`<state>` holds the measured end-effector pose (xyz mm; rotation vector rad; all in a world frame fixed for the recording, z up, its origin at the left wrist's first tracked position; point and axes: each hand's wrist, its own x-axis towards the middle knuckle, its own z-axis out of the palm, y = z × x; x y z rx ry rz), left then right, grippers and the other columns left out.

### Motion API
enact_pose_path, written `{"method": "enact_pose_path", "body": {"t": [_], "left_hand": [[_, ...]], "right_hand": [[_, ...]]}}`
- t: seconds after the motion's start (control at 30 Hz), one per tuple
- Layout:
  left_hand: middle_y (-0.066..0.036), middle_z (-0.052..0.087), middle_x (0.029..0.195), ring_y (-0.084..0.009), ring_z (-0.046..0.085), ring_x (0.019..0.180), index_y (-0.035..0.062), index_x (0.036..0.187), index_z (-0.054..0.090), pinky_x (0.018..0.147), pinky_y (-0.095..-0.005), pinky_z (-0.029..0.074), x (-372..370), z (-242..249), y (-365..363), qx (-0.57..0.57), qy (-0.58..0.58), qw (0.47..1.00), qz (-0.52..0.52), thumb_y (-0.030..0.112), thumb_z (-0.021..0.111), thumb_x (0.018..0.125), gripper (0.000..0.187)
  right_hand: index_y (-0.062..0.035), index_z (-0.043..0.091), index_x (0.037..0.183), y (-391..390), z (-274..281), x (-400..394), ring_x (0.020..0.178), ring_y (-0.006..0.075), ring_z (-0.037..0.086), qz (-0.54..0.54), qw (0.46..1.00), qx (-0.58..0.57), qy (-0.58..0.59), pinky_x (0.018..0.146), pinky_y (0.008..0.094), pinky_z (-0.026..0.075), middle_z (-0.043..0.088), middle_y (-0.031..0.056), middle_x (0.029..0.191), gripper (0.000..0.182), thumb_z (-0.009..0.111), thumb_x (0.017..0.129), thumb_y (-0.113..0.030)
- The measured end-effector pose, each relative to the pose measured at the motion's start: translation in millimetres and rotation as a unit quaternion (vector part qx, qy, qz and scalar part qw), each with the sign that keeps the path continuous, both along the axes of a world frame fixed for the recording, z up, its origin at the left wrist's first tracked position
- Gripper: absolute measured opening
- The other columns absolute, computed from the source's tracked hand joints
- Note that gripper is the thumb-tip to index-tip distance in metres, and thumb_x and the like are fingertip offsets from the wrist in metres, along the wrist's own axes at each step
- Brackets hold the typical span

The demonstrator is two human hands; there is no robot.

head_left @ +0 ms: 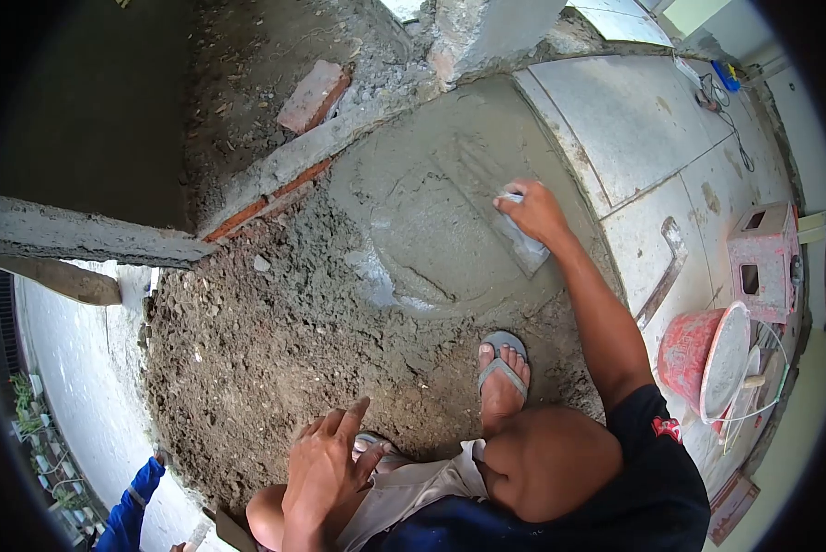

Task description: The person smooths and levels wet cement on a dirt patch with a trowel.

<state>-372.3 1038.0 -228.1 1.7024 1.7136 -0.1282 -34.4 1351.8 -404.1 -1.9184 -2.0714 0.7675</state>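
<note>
My right hand (534, 213) is wrapped round the handle of a long, flat plastering trowel (525, 248), which lies on wet grey mortar (422, 216). The mortar is smooth around the blade and rough along its near left side, with a shiny wet patch there. Over my bent leg, my left hand (326, 460) hovers with its fingers apart and nothing in it. Loose soil (238, 359) lies in front of that hand.
Pale floor tiles (606, 110) border the mortar on the right. A red bucket (689, 354), a stained plastic stool (764, 262) and a metal angle tool (663, 276) stand or lie there. A brick (314, 97) rests beyond the low wall. Another person's blue sleeve (135, 506) shows lower left.
</note>
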Motion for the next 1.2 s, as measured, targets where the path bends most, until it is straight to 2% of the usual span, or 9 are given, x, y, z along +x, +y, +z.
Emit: {"method": "enact_pose_path", "body": {"t": [0.03, 0.27, 0.37, 0.6, 0.67, 0.8, 0.93, 1.03, 1.2], "left_hand": [[-0.012, 0.073, 0.104, -0.0355, 0.070, 0.100, 0.0127, 0.144, 0.055, 0.088, -0.0456, 0.055, 1.0, -2.5, -1.2, 0.009, -0.012, 1.000, 0.003, 0.041, 0.078, 0.088, 0.067], [-0.016, 0.069, 0.107, -0.0388, 0.067, 0.100, 0.0082, 0.146, 0.054, 0.090, -0.0465, 0.053, -3.7, 14.7, 15.2, 0.018, -0.022, 0.999, 0.018, 0.038, 0.075, 0.090, 0.066], [-0.015, 0.069, 0.108, -0.0382, 0.068, 0.104, 0.0074, 0.144, 0.055, 0.091, -0.0462, 0.053, -6.7, 22.3, 21.4, 0.072, -0.010, 0.997, 0.034, 0.033, 0.078, 0.087, 0.066], [-0.014, 0.068, 0.101, -0.0368, 0.067, 0.096, 0.0072, 0.143, 0.056, 0.087, -0.0460, 0.053, -9.6, 26.9, 9.8, 0.076, 0.006, 0.996, 0.038, 0.034, 0.079, 0.086, 0.067], [-0.015, 0.068, 0.101, -0.0366, 0.067, 0.096, 0.0076, 0.144, 0.056, 0.087, -0.0461, 0.053, -3.4, 23.7, 9.1, 0.055, 0.000, 0.998, 0.036, 0.035, 0.079, 0.086, 0.068], [-0.015, 0.068, 0.103, -0.0368, 0.068, 0.100, 0.0091, 0.146, 0.055, 0.089, -0.0472, 0.054, 4.5, 4.1, 5.1, 0.019, -0.007, 1.000, 0.017, 0.039, 0.076, 0.089, 0.067], [-0.013, 0.074, 0.107, -0.0360, 0.071, 0.101, 0.0116, 0.144, 0.056, 0.088, -0.0468, 0.057, 7.5, -7.4, 4.5, 0.019, 0.024, 1.000, -0.007, 0.046, 0.075, 0.091, 0.066], [-0.014, 0.073, 0.108, -0.0362, 0.071, 0.102, 0.0114, 0.144, 0.056, 0.087, -0.0468, 0.057, 10.6, -7.7, 9.9, 0.016, 0.023, 1.000, 0.010, 0.047, 0.074, 0.091, 0.067], [-0.017, 0.073, 0.111, -0.0387, 0.070, 0.104, 0.0106, 0.144, 0.056, 0.087, -0.0482, 0.058, 17.1, -11.5, 19.0, -0.025, 0.017, 0.999, 0.026, 0.045, 0.074, 0.092, 0.065]], "right_hand": [[-0.0009, 0.073, 0.117, 2.7, 10.9, -18.4, 0.102, 0.0418, 0.071, 0.045, 0.997, -0.066, 0.009, 0.091, 0.0454, 0.055, 0.074, 0.0254, 0.106, 0.048, 0.078, 0.087, -0.038], [-0.0094, 0.072, 0.126, -72.7, 22.3, -55.5, 0.103, 0.0422, 0.071, 0.252, 0.954, -0.131, -0.092, 0.093, 0.0506, 0.055, 0.075, 0.0240, 0.104, 0.046, 0.074, 0.090, -0.038], [-0.0112, 0.072, 0.128, -109.0, 24.4, -39.9, 0.101, 0.0434, 0.071, 0.308, 0.932, -0.146, -0.127, 0.092, 0.0516, 0.056, 0.074, 0.0240, 0.103, 0.047, 0.073, 0.091, -0.039], [-0.0116, 0.075, 0.123, -132.3, 29.6, 22.7, 0.096, 0.0431, 0.071, 0.256, 0.941, -0.181, -0.124, 0.089, 0.0503, 0.056, 0.074, 0.0242, 0.100, 0.047, 0.074, 0.089, -0.044], [-0.0114, 0.076, 0.119, -108.2, 35.3, 27.9, 0.094, 0.0422, 0.072, 0.165, 0.980, -0.112, 0.014, 0.087, 0.0482, 0.056, 0.075, 0.0232, 0.100, 0.046, 0.074, 0.088, -0.045], [-0.0082, 0.077, 0.117, -16.3, 48.3, 31.1, 0.092, 0.0382, 0.074, 0.104, 0.994, -0.007, -0.010, 0.082, 0.0449, 0.057, 0.076, 0.0221, 0.101, 0.046, 0.076, 0.087, -0.043], [-0.0060, 0.078, 0.113, 89.1, 33.4, 35.3, 0.099, 0.0374, 0.073, 0.053, 0.998, 0.014, -0.025, 0.089, 0.0428, 0.056, 0.076, 0.0219, 0.107, 0.048, 0.080, 0.084, -0.044], [-0.0069, 0.078, 0.114, 134.5, 30.9, 19.6, 0.105, 0.0367, 0.072, 0.104, 0.994, -0.038, -0.023, 0.093, 0.0425, 0.055, 0.076, 0.0209, 0.111, 0.049, 0.081, 0.082, -0.044], [-0.0068, 0.079, 0.111, 139.8, 32.0, -55.0, 0.104, 0.0341, 0.072, 0.178, 0.981, -0.067, -0.028, 0.093, 0.0425, 0.054, 0.077, 0.0190, 0.108, 0.046, 0.081, 0.082, -0.042]]}}
